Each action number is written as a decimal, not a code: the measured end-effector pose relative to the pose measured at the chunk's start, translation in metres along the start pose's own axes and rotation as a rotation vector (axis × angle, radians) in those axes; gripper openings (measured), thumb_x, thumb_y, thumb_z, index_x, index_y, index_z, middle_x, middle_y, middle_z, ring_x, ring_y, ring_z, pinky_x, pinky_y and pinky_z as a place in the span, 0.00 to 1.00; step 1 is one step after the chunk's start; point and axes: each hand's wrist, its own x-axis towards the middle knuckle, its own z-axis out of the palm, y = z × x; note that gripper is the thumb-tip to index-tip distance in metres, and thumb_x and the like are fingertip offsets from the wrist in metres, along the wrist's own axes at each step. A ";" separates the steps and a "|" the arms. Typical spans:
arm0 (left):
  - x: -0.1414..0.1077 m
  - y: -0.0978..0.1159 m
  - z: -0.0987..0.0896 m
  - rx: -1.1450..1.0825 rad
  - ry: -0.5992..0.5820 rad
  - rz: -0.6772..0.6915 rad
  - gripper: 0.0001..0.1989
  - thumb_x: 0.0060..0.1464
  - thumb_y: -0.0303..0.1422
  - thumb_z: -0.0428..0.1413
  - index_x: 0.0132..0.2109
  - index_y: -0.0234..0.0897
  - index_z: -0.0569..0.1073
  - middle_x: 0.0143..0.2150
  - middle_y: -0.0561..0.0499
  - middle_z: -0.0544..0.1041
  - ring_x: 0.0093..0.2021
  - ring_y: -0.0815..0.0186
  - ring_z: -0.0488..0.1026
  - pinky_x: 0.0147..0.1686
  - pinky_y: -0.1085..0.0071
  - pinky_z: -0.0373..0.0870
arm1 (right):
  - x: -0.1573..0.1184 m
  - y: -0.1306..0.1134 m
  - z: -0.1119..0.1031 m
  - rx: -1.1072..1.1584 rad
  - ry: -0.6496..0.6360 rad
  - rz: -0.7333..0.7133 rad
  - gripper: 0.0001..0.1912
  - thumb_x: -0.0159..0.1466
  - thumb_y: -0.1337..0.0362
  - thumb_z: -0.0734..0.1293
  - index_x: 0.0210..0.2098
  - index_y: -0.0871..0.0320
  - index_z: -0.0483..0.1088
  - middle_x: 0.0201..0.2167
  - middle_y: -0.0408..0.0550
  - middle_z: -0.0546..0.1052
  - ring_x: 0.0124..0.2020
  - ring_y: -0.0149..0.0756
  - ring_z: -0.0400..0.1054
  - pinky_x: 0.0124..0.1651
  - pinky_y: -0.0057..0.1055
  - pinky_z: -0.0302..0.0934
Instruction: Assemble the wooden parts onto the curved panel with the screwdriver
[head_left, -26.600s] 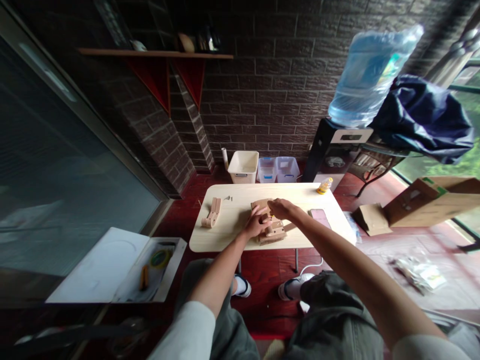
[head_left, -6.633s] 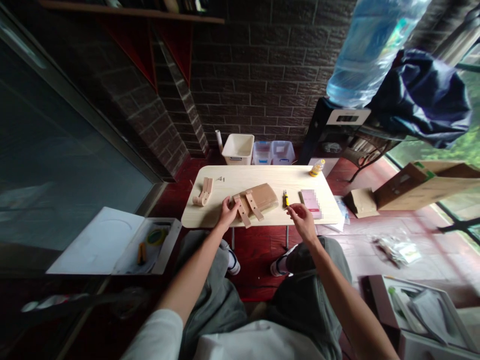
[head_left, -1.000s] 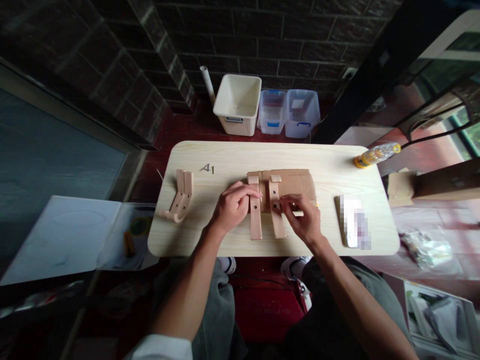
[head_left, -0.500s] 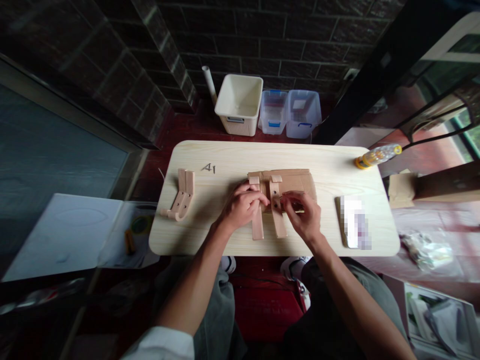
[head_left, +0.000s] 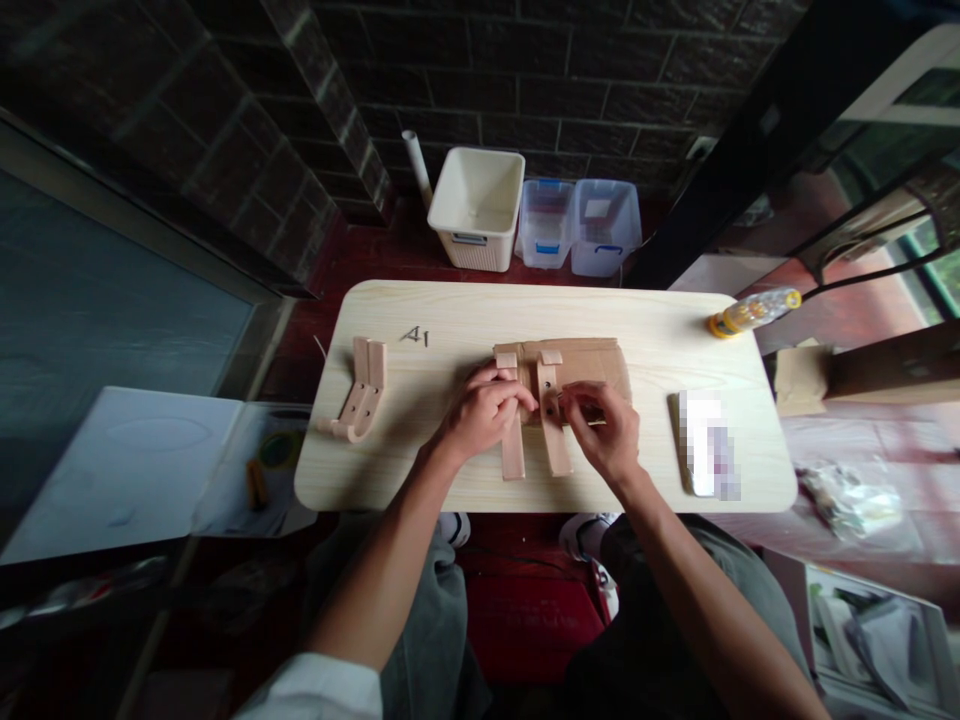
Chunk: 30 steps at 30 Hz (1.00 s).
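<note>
My left hand [head_left: 487, 408] is closed around the middle of a pale wooden hook piece [head_left: 513, 450], which lies lengthwise across a piece of cardboard [head_left: 592, 360]. Beside it, a second wooden hook piece [head_left: 556, 445] shows dark screw holes along its face. My right hand [head_left: 606, 425] pinches something small and thin at this second piece's right edge, by the lower hole; it is too small to name. Both hooks have their short curved ends at the far side. Several dark screws [head_left: 414, 335] lie at the table's far left.
Two more wooden hook pieces [head_left: 367, 385] rest side by side on the left of the table [head_left: 450, 310]. A phone-like flat object [head_left: 701, 440], partly blurred out, lies to the right. A yellow-capped clear bottle [head_left: 754, 312] is at the far right corner. Bins [head_left: 480, 250] stand beyond.
The whole view has shifted very slightly. Both hands keep the same hold and place on the wooden pieces.
</note>
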 end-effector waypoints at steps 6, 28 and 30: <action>-0.001 0.001 0.001 0.002 0.006 -0.018 0.18 0.60 0.22 0.50 0.35 0.44 0.82 0.36 0.52 0.80 0.46 0.61 0.75 0.52 0.62 0.71 | 0.000 -0.001 0.000 -0.012 -0.009 -0.008 0.08 0.69 0.58 0.68 0.45 0.52 0.75 0.39 0.48 0.81 0.32 0.35 0.77 0.28 0.28 0.74; 0.007 0.021 -0.007 -0.133 0.002 0.041 0.09 0.58 0.24 0.58 0.42 0.41 0.80 0.41 0.51 0.83 0.40 0.64 0.78 0.43 0.67 0.74 | -0.003 0.015 -0.014 -0.163 -0.237 -0.361 0.14 0.70 0.69 0.67 0.52 0.48 0.76 0.46 0.48 0.83 0.48 0.41 0.77 0.49 0.44 0.71; 0.007 0.020 -0.006 -0.119 -0.005 0.057 0.09 0.58 0.24 0.58 0.42 0.42 0.80 0.40 0.51 0.83 0.40 0.64 0.78 0.45 0.66 0.75 | -0.002 0.014 -0.015 -0.163 -0.248 -0.379 0.14 0.70 0.70 0.67 0.52 0.48 0.76 0.46 0.48 0.83 0.48 0.41 0.77 0.50 0.43 0.71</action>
